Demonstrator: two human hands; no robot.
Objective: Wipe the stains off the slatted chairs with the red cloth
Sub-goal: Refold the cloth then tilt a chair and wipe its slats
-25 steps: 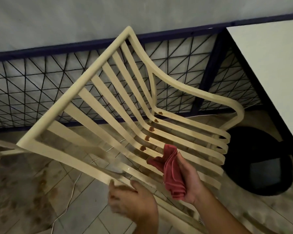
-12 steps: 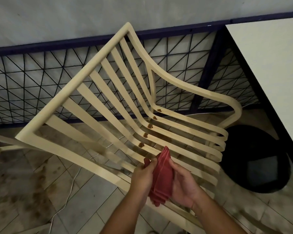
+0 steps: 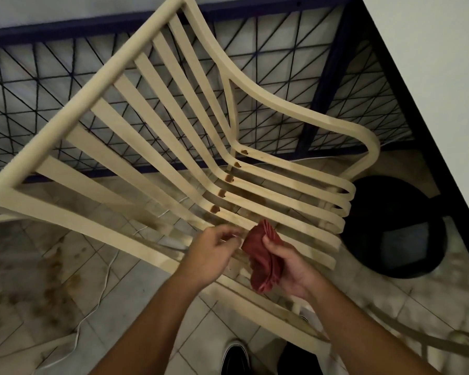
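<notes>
Hands were both out over the near edge of the chair (image 3: 157,109) seat. Right hand (image 3: 290,266) was clenched around the bunched red cloth (image 3: 263,255), thumb on top, cloth poking out above and below the fist, hovering right over the near slats. Left hand (image 3: 214,249) sat just beside the cloth with fingers loosely curled, looked like it held nothing, though it was a bit blurry. Chair was cream, tilted across the view, with a row of brown stains (image 3: 229,178) at the bend where back meets seat, a little beyond the cloth. Black bin (image 3: 395,226) stood on the floor at right, past the chair's front; couldn't make out anything in it. Dark mesh fence (image 3: 38,85) ran along the far side, white cable (image 3: 100,288) on the tiles at left, dark shoes (image 3: 234,357) at the bottom.
</notes>
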